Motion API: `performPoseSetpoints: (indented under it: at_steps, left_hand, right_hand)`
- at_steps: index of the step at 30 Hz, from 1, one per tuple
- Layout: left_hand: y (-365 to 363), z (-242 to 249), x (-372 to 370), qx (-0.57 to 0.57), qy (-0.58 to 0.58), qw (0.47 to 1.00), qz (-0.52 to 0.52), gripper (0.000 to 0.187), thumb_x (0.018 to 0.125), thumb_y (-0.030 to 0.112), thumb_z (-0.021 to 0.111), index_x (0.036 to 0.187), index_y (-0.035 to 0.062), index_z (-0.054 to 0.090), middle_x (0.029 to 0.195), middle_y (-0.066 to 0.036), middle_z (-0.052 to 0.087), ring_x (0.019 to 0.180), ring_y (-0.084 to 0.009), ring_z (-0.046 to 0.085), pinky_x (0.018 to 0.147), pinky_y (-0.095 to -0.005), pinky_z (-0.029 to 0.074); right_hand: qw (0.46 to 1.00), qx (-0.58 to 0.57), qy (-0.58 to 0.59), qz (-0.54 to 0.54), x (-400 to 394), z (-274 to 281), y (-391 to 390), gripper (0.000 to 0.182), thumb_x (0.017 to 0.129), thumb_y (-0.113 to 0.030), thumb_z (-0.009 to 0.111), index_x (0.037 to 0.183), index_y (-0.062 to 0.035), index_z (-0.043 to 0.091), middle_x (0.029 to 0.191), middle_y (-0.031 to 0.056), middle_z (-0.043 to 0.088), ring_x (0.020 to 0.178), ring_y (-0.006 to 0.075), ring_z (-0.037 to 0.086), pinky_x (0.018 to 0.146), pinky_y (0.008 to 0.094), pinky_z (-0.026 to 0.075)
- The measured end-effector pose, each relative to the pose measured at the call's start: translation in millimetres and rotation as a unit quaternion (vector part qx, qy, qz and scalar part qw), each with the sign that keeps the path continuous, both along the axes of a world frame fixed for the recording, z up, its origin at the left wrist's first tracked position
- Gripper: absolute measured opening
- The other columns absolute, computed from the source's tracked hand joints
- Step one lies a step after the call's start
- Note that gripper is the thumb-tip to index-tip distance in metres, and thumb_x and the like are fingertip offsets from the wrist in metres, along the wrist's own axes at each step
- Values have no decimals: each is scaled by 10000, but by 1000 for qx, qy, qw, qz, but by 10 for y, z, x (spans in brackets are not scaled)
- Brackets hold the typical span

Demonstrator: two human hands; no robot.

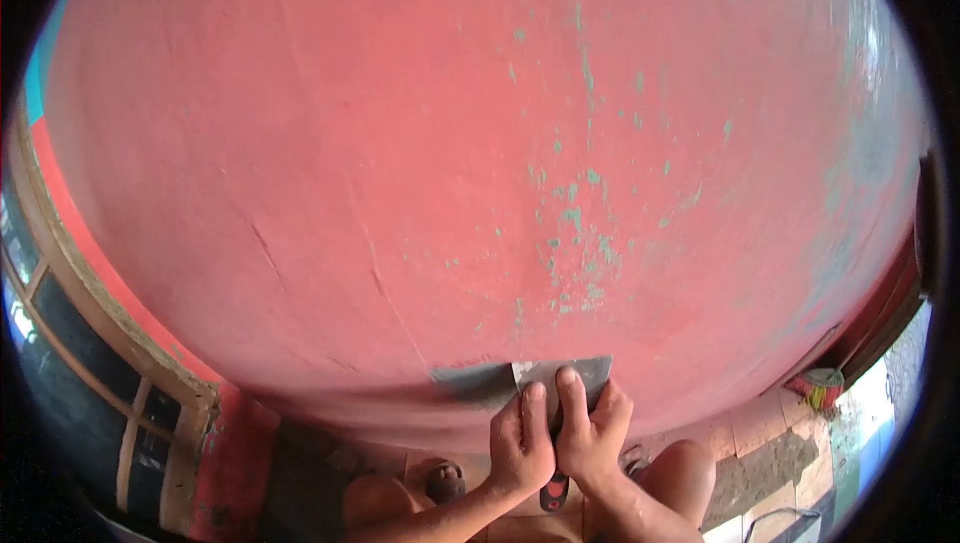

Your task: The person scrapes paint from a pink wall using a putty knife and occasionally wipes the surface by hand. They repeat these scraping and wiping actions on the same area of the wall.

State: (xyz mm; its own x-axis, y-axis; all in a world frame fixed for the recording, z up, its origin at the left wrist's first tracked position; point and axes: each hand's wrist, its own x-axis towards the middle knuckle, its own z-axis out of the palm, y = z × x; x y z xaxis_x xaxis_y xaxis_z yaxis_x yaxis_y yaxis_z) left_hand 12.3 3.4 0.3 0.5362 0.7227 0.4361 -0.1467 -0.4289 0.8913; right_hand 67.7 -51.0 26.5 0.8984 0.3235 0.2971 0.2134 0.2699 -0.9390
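Note:
A wide metal scraper blade (588,371) is pressed flat against the lower part of a red painted wall (420,163). My left hand (520,441) and my right hand (592,433) both grip the scraper, fingers pushing on the blade's back. Its red and black handle (555,491) pokes out below my hands. A grey scraped patch (470,381) lies just left of the blade. Green flecks of older paint (575,243) show through the red above it.
A window frame with dark panes (90,343) stands at the left. My bare knees (680,463) and a sandal (445,481) are below. Paved ground (760,448) and a small colourful container (820,388) lie at the lower right.

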Motion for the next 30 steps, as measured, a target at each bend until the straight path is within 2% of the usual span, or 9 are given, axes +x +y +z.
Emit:
performPoseSetpoints:
  at_steps: [2,6,11,14,15,19,22,27,30]
  left_hand:
    - [88,-54,-76,-35,27,998,-41,324,1061,224,422,881,-18,540,706,-163,539,663,-183,527,598,-363,435]
    - [3,58,-19,-50,11,998,-30,358,1064,237,419,837,-12,539,675,-151,534,618,-184,495,561,-363,418]
    - [26,-114,-52,-65,19,997,-41,373,1071,242,416,836,-16,549,652,-94,536,629,-126,491,550,-328,412]
    - [-4,-40,12,-38,-17,999,-21,368,1066,232,424,823,-19,541,650,-132,539,601,-167,503,542,-342,408]
    - [-13,36,18,-81,-10,996,-26,373,1065,233,424,810,-17,530,652,-139,535,602,-169,499,540,-352,402]
    - [17,-124,-25,-54,15,998,-37,392,1068,257,419,797,-5,526,640,-64,503,638,-95,450,533,-328,380]
    - [-8,-6,10,-76,6,997,-18,415,1070,292,420,776,15,520,665,-19,520,679,-84,459,565,-312,398]
    - [35,-70,-46,-66,27,997,-43,390,1069,276,431,803,7,528,628,-80,477,621,-97,443,535,-319,382]
    - [10,-36,47,-55,-32,998,-20,389,1066,272,431,808,-3,526,628,-116,496,611,-145,471,539,-352,410]
  right_hand:
    - [1000,-16,11,15,-38,71,-12,238,990,-149,575,854,43,612,737,-21,604,700,51,483,588,251,423]
    - [1000,-27,11,5,-8,-61,-52,244,981,-165,603,875,53,625,719,48,642,707,60,504,603,267,453]
    - [999,-5,33,24,-7,-23,-50,245,978,-169,607,870,50,623,701,43,636,688,64,506,597,275,456]
    - [1000,-18,17,3,6,-63,-42,243,981,-161,603,864,52,618,698,47,640,681,63,496,595,274,454]
    - [1000,-5,8,14,3,67,-50,240,981,-158,596,871,53,620,702,47,638,686,63,498,598,273,456]
    - [999,-50,3,11,7,-53,-112,226,978,-159,605,900,51,633,735,54,657,708,65,522,612,270,465]
    - [1000,8,5,6,10,-27,-33,236,976,-168,612,882,48,622,715,65,645,685,68,505,596,279,456]
    - [998,-50,-20,-9,4,-129,-91,226,973,-158,606,892,53,624,694,71,642,671,77,517,589,286,456]
    - [1000,-6,-13,10,39,-60,-42,233,974,-159,604,871,51,615,677,86,631,649,82,506,574,298,450]
